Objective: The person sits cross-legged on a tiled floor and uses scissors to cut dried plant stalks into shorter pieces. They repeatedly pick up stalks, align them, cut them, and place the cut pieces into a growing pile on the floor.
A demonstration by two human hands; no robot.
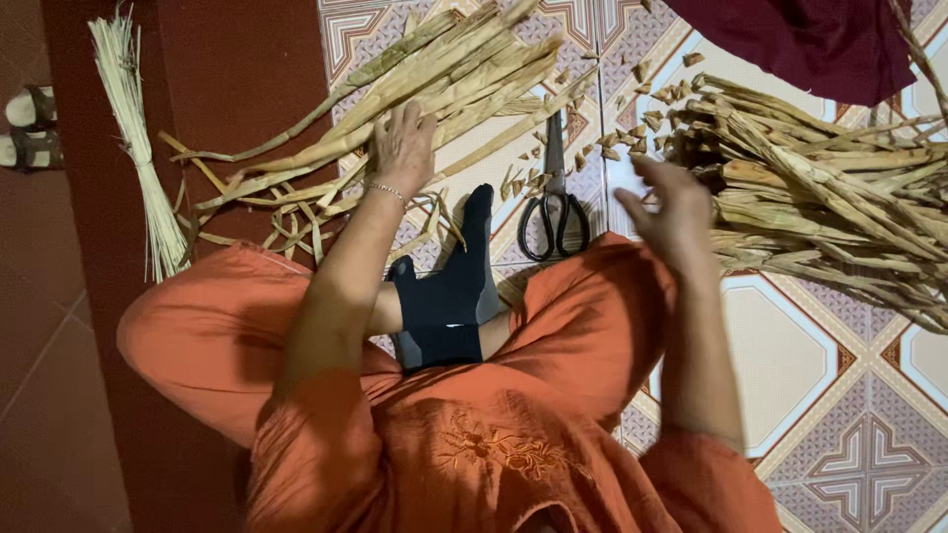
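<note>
A: Where are the hands?
B: Left hand (403, 148) lies flat, unclenched, on the dried stalk pile (444, 74); right hand (671, 212), open and empty, hovers beside the untrimmed stalk heap (829, 197).
A: Between them?
B: Black scissors (555, 212) and cut bits (632, 123) on the tile floor (790, 365).

no packages, labels, signs or screens are in view.

I sit on a floor of patterned ceramic tiles (790, 365), which meets plain dark red flooring (69, 395) on my left. A pile of flattened pale dried plant stalks (444, 79) lies on the tiles ahead, a bigger heap of rougher brown stalks (829, 197) to my right. Black-handled scissors (555, 212) lie between them among small cut scraps (632, 128). A thin bundle of pale straw (133, 138) rests on the red floor.
</note>
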